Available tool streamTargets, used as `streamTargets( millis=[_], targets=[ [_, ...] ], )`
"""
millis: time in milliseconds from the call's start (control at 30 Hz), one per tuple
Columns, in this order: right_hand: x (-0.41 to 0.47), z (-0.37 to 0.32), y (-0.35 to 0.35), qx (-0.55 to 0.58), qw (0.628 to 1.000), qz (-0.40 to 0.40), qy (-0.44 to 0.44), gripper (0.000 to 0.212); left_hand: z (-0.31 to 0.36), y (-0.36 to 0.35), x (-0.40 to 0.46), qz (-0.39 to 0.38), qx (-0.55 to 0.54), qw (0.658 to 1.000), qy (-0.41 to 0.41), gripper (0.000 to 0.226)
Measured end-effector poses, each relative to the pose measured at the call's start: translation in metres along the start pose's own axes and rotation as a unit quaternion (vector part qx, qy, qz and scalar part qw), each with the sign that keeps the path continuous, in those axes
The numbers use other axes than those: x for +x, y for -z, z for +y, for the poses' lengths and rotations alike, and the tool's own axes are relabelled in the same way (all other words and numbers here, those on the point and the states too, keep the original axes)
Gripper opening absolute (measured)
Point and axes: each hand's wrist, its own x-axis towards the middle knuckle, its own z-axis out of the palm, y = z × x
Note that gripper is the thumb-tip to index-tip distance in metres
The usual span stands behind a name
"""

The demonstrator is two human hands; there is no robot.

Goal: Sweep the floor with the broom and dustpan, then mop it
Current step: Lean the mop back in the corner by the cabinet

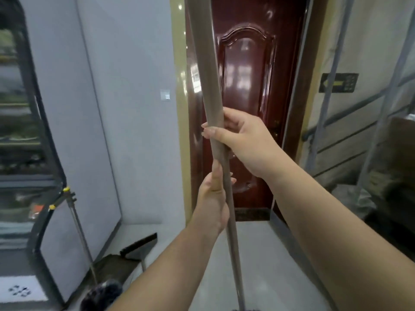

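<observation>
A long grey-brown handle (207,81) rises upright through the middle of the view, its lower end running out at the bottom edge. My right hand (242,140) grips it higher up, fingers wrapped round it. Just below, my left hand (213,203) grips the same handle, thumb lying along it. Whether it belongs to the mop or another tool cannot be told, as the head is hidden. A broom (101,292) with dark bristles and a thin metal pole leans at the lower left, beside a dark dustpan (137,245) on the floor.
A glossy dark red door (247,86) stands shut straight ahead. A grey wall (125,108) and a dark-framed glass panel (29,131) lie to the left. Metal shelving (336,142) covered with sheeting stands on the right. The pale floor (269,265) stretches ahead.
</observation>
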Motion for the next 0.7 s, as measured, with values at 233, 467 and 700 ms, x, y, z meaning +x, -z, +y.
streamTargets(
  millis=[233, 467, 700],
  targets=[
    [0.152, 0.112, -0.012, -0.002, 1.000, 0.016, 0.009, 0.022, 0.007, 0.038, 0.182, 0.052, -0.022, 0.998, 0.000, 0.053],
    [0.294, 0.212, -0.004, 0.047, 0.998, -0.028, 0.006, 0.020, 0.013, 0.074, 0.342, 0.023, 0.024, 0.999, -0.006, 0.059],
    [0.415, 0.300, -0.014, 0.130, 0.984, -0.103, 0.069, 0.013, 0.024, 0.116, 0.474, 0.055, 0.053, 0.993, -0.090, 0.050]
  ],
)
